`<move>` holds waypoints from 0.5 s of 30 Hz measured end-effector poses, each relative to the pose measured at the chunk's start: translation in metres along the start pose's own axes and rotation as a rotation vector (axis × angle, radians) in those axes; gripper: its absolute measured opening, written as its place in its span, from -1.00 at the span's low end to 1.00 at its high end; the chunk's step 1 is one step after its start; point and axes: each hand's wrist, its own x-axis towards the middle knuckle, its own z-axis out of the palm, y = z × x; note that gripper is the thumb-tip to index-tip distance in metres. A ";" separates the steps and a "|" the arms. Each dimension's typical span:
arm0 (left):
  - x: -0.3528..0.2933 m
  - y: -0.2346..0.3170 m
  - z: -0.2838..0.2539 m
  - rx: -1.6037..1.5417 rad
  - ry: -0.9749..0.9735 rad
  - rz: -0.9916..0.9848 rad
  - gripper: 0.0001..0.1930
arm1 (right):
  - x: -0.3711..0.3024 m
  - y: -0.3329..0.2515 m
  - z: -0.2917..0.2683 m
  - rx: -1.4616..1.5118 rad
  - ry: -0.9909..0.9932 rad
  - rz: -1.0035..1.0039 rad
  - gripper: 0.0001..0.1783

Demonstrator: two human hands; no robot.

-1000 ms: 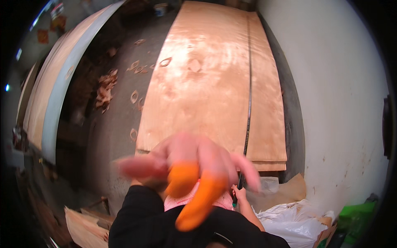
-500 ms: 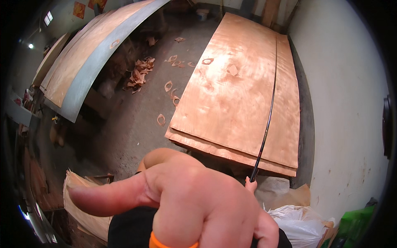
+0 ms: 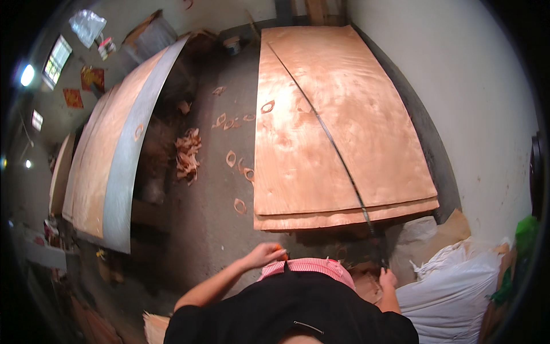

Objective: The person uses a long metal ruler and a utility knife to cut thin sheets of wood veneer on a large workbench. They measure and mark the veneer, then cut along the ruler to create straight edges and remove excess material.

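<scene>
- Bright window (image 3: 58, 61) high on the far left wall (image 3: 52, 104).
- Below, wood sheets (image 3: 94, 192) beside a grey board (image 3: 122, 178).
- Torn wood scraps (image 3: 188, 155) on the floor (image 3: 200, 229).
- Left hand (image 3: 264, 255) near pink striped cloth (image 3: 312, 265), grip curled; cannot tell whether around anything.
- Wide wood stack (image 3: 372, 126), long dark rod (image 3: 346, 168) slanting over it.
- Right hand (image 3: 388, 279), grip closed around the rod's near end, beside a white sack (image 3: 452, 292).

A fisheye lens, the left of a head-worn pair, looks down and forward from just short of the near end of the stack (image 3: 372, 132). Closest, below the stack, is the wearer's shirt (image 3: 275, 307); the left hand (image 3: 266, 255) and right hand (image 3: 388, 279) also come nearer than the stack. The table (image 3: 121, 189) left of it and wall (image 3: 458, 114) right of it curve toward the rim.
</scene>
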 end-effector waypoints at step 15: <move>-0.006 -0.028 -0.003 -0.030 0.192 -0.104 -0.68 | 0.020 0.074 -0.005 0.109 0.100 0.285 -0.54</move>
